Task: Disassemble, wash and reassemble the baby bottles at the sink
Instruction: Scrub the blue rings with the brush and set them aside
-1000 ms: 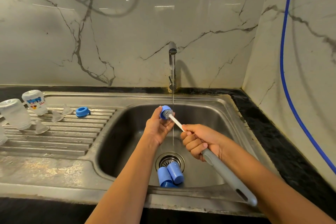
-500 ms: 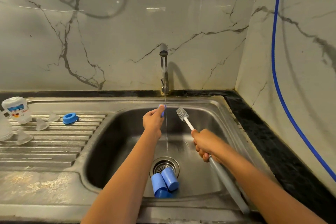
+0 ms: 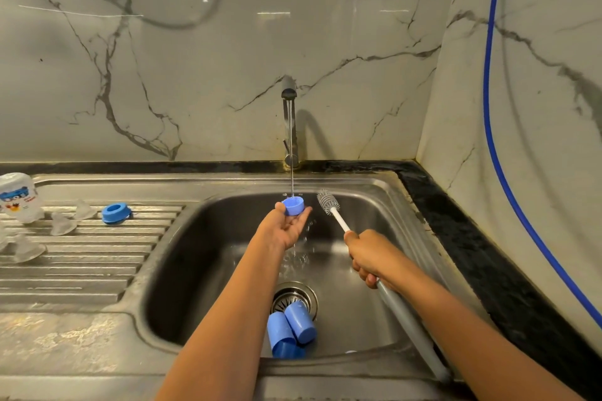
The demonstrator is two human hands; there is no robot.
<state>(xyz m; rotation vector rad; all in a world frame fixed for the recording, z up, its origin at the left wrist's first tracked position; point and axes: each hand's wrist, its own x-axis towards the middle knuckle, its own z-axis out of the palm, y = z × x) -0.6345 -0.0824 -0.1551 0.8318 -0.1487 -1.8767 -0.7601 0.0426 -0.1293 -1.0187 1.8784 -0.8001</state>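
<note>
Mid-wash: left hand point(image 3: 286, 228) pinches blue collar point(image 3: 293, 206) under tap point(image 3: 289, 95), right hand point(image 3: 368, 258) grips brush point(image 3: 328, 201); caps point(image 3: 300, 322) at 6 o'clock wait, 9 o'clock parts point(image 3: 114, 212) drain unassembled.

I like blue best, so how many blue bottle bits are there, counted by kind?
Rings: 2, the held ring in the left hand and the drainboard ring.
Caps: 2, the left cap and the right cap, both in the sink.
Total: 4.
</note>
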